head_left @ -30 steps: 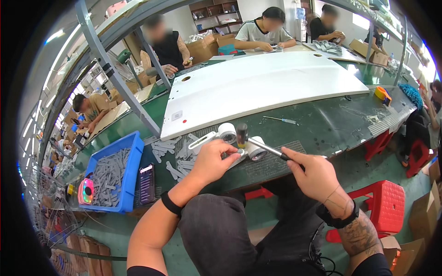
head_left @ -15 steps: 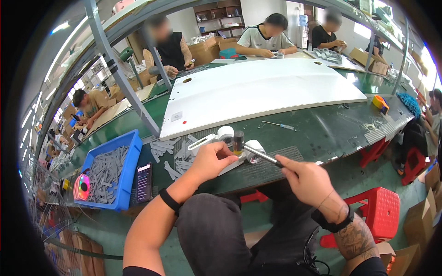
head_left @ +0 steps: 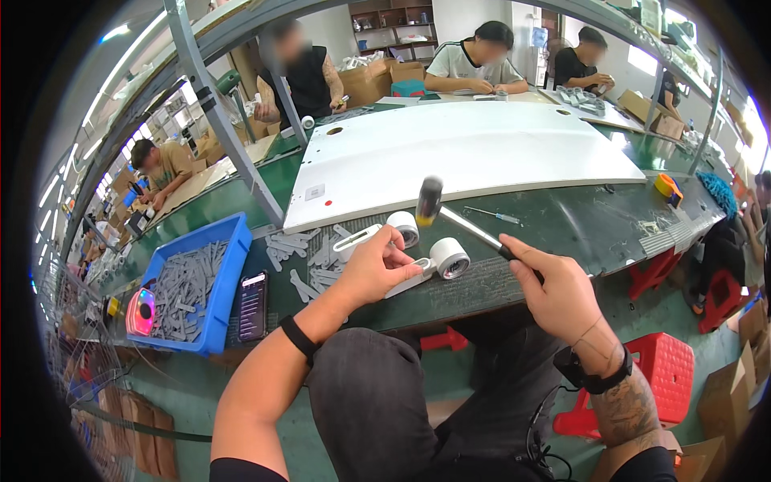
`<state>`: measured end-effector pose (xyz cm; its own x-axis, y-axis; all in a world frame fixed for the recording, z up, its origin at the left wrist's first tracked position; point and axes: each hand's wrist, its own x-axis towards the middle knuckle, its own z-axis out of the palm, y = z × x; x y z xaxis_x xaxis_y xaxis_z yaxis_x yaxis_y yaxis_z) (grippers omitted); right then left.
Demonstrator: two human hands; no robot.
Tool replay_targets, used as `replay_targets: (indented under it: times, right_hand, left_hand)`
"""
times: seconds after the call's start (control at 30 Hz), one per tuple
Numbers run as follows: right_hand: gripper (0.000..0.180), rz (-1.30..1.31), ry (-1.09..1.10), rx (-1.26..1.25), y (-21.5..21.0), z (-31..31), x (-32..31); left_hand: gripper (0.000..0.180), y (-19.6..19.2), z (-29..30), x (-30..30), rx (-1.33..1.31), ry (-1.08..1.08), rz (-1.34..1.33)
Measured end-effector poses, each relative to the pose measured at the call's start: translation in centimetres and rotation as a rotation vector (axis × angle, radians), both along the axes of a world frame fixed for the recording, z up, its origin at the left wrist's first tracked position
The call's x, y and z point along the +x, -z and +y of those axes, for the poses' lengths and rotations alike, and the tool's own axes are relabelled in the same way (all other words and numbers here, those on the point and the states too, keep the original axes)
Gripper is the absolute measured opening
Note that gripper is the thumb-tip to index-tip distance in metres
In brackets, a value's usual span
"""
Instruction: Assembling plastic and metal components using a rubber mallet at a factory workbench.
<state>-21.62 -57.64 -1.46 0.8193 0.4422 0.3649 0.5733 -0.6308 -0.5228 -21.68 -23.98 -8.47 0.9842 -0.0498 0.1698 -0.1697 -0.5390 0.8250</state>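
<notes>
My right hand (head_left: 554,296) grips a hammer (head_left: 479,231) by its dark handle. The hammer's dark, yellow-tipped head is up in the air above the bench, slightly blurred. Beneath it lies a white part with a round cylindrical head (head_left: 450,259) and a flat handle. My left hand (head_left: 373,271) is closed, thumb and fingers pinching at the handle of that part; what is between the fingertips is hidden. Just beyond the left hand lies a second white part of the same kind, with a round head (head_left: 404,228) and a slotted handle (head_left: 356,241).
Loose grey strips (head_left: 324,255) lie left of my hand, beside a phone (head_left: 253,305) and a blue bin (head_left: 235,265) full of strips. A large white panel (head_left: 474,153) spans the bench behind. A screwdriver (head_left: 493,215) and yellow tape roll (head_left: 668,188) lie right. Co-workers sit opposite.
The hammer head has risen off the nearer white part, and my right hand has moved slightly up and right. My left hand stays at the part. Across the bench, one person's hands have moved apart.
</notes>
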Motion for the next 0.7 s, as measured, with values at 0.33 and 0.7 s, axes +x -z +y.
replay_targets:
  times: [0.33,0.7]
  right_hand:
    - [0.038,0.014,-0.014,-0.164,0.8,0.3,-0.4]
    - [0.039,-0.140,-0.127,-0.166,0.9,1.3,-1.2]
  left_hand:
    - [0.040,-0.1,1.1,-3.7,0.329,-0.046,-0.117]
    - [0.038,2.8,2.3,-4.8,0.254,-0.083,-0.224]
